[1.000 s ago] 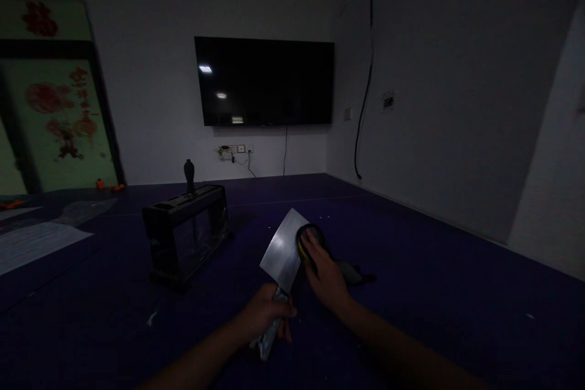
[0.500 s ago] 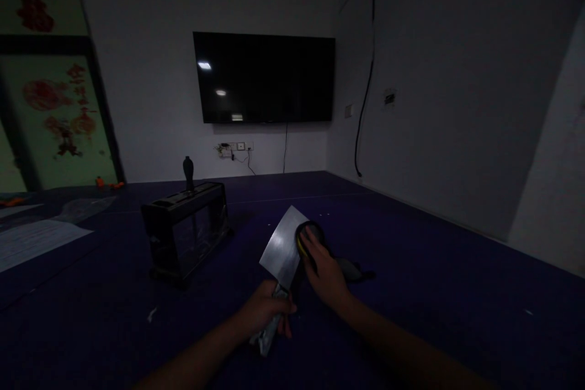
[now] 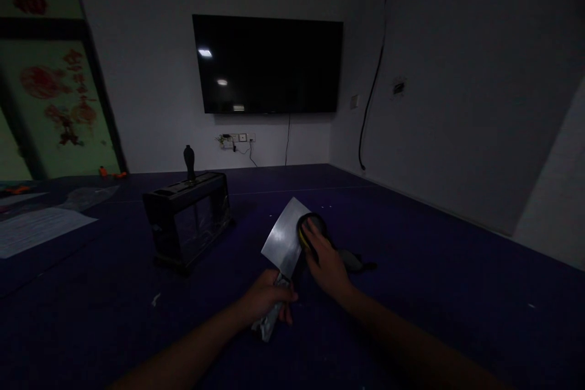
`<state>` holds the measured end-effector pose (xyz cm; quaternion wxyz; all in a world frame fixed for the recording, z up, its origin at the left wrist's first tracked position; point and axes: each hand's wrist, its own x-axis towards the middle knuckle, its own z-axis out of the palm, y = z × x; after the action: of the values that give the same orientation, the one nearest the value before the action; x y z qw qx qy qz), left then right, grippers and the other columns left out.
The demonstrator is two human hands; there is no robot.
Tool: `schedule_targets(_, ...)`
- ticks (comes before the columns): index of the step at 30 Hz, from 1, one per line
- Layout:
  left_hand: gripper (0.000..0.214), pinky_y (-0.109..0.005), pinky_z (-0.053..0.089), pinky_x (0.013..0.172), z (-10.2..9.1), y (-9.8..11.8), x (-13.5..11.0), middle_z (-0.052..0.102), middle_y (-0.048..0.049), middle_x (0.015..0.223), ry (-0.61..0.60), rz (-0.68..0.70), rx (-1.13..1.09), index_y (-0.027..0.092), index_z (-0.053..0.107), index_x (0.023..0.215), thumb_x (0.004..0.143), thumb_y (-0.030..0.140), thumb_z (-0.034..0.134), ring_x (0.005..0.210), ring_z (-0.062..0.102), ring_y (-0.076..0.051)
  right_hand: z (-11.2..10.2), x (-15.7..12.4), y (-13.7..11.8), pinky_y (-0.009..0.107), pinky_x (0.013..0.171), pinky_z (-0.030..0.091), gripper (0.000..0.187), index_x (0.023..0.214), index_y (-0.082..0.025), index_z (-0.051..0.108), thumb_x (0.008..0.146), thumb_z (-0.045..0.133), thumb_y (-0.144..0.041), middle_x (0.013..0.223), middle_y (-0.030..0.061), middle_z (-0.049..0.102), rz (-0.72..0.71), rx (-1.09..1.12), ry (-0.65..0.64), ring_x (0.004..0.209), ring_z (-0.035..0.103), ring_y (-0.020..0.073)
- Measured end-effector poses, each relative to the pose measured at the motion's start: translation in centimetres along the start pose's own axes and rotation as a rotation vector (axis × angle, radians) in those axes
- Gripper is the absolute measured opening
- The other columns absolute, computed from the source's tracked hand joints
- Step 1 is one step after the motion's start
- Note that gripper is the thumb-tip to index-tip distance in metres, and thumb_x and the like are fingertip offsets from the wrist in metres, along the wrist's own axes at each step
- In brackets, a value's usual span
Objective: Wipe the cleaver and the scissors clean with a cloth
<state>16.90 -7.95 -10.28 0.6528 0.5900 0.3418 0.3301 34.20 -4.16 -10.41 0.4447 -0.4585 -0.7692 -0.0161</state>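
Note:
My left hand [image 3: 270,298] is wrapped round the handle of a cleaver [image 3: 286,237]. The handle [image 3: 267,321] looks pale and shiny, partly hidden by my fingers. Its broad metal blade points up and away from me. On the blade's right edge my right hand [image 3: 326,262] lies over a rounded black tool with a yellow rim [image 3: 302,234], fingers curved onto it. That tool's exact kind is hard to make out in the dim light. A grey and black part [image 3: 351,261] sticks out behind my right hand, low over the purple surface.
A black frame with clear sides and an upright knob [image 3: 187,213] stands to the left on the purple surface [image 3: 411,292]. Printed paper [image 3: 41,228] and clear plastic [image 3: 89,196] lie at far left. A television [image 3: 269,67] hangs on the back wall; a cable [image 3: 372,94] dangles at the right.
The whole view has tilted slightly, so the room and hands sit a little higher in the picture. Both hands keep nearly the same hold and place on the cleaver and the rounded tool.

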Motion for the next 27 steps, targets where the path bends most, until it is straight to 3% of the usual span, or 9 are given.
schedule_targets(27, 0.012, -0.017, 0.028, 0.033, 0.01, -0.02, 0.01, 0.053, 0.0014, 0.037, 0.001, -0.015, 0.002, 0.013, 0.050, 0.059, 0.054, 0.021, 0.058, 0.035, 0.053, -0.014, 0.19, 0.04, 0.15, 0.042, 0.101, 0.033, 0.061, 0.136, -0.027, 0.028, 0.078, 0.038, -0.012, 0.146, 0.0008, 0.021, 0.040, -0.004, 0.047, 0.128, 0.030, 0.0225)
